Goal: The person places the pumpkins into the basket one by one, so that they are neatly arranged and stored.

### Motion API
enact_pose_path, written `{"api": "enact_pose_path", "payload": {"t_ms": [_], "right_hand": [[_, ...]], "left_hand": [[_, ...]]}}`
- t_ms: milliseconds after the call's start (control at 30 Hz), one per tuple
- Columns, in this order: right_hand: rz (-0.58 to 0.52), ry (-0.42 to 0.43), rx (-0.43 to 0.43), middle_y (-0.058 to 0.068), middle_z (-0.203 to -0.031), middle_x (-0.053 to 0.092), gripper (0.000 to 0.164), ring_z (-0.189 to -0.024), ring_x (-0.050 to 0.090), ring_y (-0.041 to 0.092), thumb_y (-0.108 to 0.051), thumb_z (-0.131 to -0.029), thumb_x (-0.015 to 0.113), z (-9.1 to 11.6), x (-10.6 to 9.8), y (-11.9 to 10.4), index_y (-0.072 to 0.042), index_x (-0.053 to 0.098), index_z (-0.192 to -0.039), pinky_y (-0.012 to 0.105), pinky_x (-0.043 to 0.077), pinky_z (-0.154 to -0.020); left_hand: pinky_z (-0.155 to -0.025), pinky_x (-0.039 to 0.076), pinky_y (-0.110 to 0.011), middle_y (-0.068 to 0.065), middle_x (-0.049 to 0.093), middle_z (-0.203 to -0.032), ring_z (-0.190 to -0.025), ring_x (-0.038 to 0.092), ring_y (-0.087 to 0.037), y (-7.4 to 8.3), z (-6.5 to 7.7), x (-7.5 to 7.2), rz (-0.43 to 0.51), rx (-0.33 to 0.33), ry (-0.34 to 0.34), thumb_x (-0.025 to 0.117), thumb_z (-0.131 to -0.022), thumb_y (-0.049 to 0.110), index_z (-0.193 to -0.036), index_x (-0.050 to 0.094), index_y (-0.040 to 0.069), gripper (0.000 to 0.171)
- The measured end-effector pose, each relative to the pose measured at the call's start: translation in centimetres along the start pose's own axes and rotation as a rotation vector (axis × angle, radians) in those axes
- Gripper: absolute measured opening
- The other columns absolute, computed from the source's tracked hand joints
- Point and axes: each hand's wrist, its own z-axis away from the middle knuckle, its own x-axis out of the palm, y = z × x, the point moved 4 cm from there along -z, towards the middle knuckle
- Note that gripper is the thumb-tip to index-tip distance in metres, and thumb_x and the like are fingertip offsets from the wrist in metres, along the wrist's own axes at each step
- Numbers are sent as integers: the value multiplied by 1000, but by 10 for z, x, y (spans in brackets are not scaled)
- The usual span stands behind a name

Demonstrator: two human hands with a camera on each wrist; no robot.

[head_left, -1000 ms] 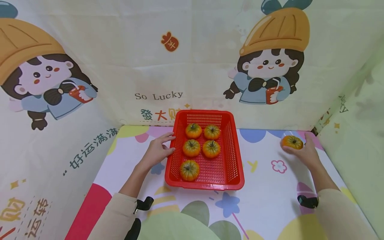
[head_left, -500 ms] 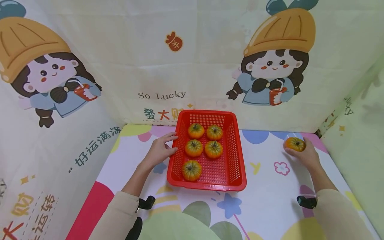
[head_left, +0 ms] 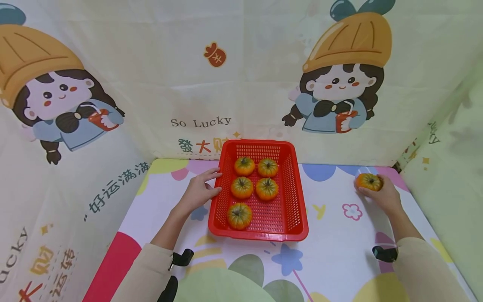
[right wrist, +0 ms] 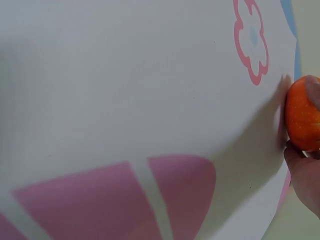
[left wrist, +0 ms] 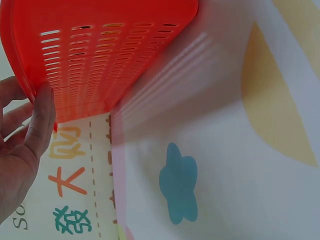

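A red plastic basket [head_left: 264, 216] with slotted walls stands mid-table in the head view. Several small orange-and-green pumpkins [head_left: 242, 187] sit in it, stems up, in its left and far parts. My left hand [head_left: 198, 191] holds the basket's left rim; the left wrist view has the thumb [left wrist: 41, 120] against the slotted outer wall, the other fingers at the rim. Far to the right, my right hand [head_left: 385, 195] grips another small pumpkin [head_left: 369, 181] from its right side, close over the tabletop. In the right wrist view this pumpkin [right wrist: 301, 117] is cut off by the frame edge.
The table wears a white cloth [head_left: 332, 235] with coloured prints. A printed cloth backdrop [head_left: 260, 100] rises directly behind the basket, and cloth walls flank both sides. Black wrist-camera mounts [head_left: 385, 253] sit at both cuffs.
The head view shifts slightly right and back. Both hands keep their holds on the basket and the pumpkin, with at most a slight turn of the right hand.
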Motion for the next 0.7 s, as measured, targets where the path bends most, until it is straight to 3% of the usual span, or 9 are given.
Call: {"api": "enact_pose_path", "payload": {"t_ms": [267, 533, 700], "right_hand": [[-30, 8, -1, 43, -157, 20, 101, -137, 27, 60, -46, -99, 65, 5, 0, 2, 9, 6, -160, 75, 33, -110], [-39, 20, -50, 42, -155, 25, 103, -135, 31, 59, -50, -97, 66, 17, 2, -6, 8, 9, -160, 75, 37, -107], [-8, 46, -109, 42, -152, 30, 97, -133, 35, 58, -44, -97, 69, 24, 3, -16, 10, 17, -158, 75, 38, -106]], "left_hand": [[-70, 60, -26, -4, 52, -157, -72, 68, -16, -1, 1, 1, 5, -3, 1, 75, -91, 13, -141, 63, 5, 52], [-69, 60, -27, -4, 51, -158, -71, 67, -16, 0, 3, 1, 9, -6, 0, 75, -91, 13, -141, 63, 5, 52], [-68, 60, -26, -5, 51, -158, -70, 67, -15, 1, 4, 1, 12, 0, 1, 75, -91, 12, -141, 63, 4, 51]]}}
